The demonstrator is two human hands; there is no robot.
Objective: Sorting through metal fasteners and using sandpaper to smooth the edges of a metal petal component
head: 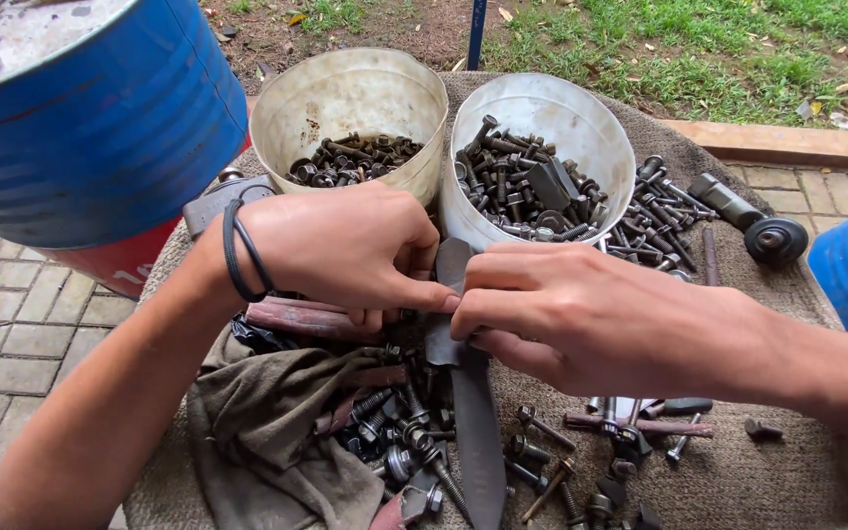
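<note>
Dark rubber strip [473, 412] btwn L hand [341, 245] & R hand [581, 314], prob. pinched.

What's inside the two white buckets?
Both white buckets hold dark bolts and nuts; the right one also has a flat metal piece. Anything beneath them is covered.

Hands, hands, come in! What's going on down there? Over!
Left hand and right hand both pinching the dark rubber strip. Strip lies over loose bolts. Two bolt buckets right behind, rag alongside.

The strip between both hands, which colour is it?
The strip is dark grey, nearly black; head view.
</note>
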